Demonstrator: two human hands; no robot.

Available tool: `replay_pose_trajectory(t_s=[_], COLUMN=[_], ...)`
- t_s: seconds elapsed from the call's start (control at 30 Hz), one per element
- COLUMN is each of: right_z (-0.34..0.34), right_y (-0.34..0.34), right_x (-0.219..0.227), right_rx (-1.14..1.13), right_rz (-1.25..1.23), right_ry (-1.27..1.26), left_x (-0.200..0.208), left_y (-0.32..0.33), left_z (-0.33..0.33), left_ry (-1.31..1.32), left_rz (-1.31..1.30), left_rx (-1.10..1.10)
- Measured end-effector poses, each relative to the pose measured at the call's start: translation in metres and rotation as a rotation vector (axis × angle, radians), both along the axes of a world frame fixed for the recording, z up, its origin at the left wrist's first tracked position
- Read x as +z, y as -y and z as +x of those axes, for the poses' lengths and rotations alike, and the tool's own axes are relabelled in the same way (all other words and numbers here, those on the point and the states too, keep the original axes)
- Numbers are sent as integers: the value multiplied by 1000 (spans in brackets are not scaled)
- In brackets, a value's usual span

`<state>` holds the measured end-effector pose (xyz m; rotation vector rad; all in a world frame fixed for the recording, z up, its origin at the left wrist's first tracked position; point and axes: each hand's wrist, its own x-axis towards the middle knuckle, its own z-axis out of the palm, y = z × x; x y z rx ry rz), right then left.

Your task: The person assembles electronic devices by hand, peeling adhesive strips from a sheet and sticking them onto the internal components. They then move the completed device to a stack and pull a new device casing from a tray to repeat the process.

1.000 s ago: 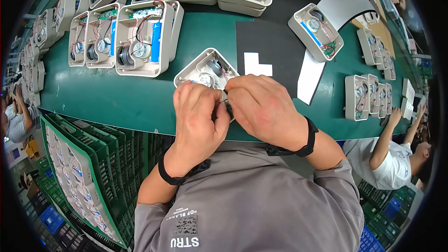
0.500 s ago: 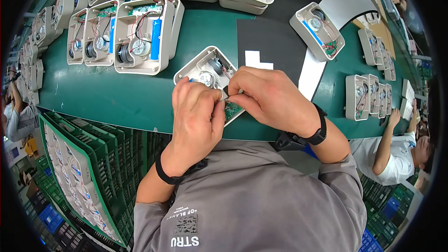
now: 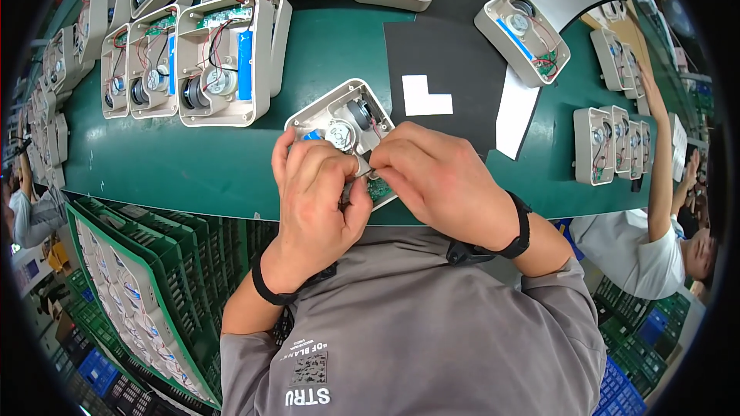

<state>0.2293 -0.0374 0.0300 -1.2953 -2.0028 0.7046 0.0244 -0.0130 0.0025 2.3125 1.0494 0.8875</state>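
Open beige housing (image 3: 324,112) near the table's (image 3: 231,162) front edge, left hand (image 3: 316,189) and right hand (image 3: 443,177) meeting over it.
Its hollow faces up, presumably for reach inside. The left hand curls across the left corner, thumb apart from the fingers, perhaps steadying it; the right hand's thumb and forefinger nearly meet above the circuit board (image 3: 379,189). Whether either grips a small part, I cannot tell.

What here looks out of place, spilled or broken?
Nothing looks spilled or broken. One open beige casing at upper right sits askew, partly over a white strip, apart from the rows of similar casings at left; it looks stray, though perhaps placed deliberately.
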Motion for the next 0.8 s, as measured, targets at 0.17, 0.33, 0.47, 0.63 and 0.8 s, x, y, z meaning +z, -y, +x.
replay_pose_trajectory(t_s=[0.17, 0.33, 0.47, 0.63, 0.8], right_z=[-6, -6, -2, 4, 6], right_y=[2, 1, -4, -11, -12], right_x=[2, 6, 7, 4, 3], right_rx=[15, -7, 35, 79, 107], right_rz=[66, -37, -106, -141, -102], right_ry=[175, 150, 131, 43, 0], left_x=[1, -3, 1, 2, 9], left_y=[11, 14, 12, 7, 10], left_z=[2, 4, 6, 6, 1], left_ry=[-87, -15, 47, 70, 76], left_rz=[55, 57, -38, -66, -199], left_rx=[116, 147, 114, 79, 68])
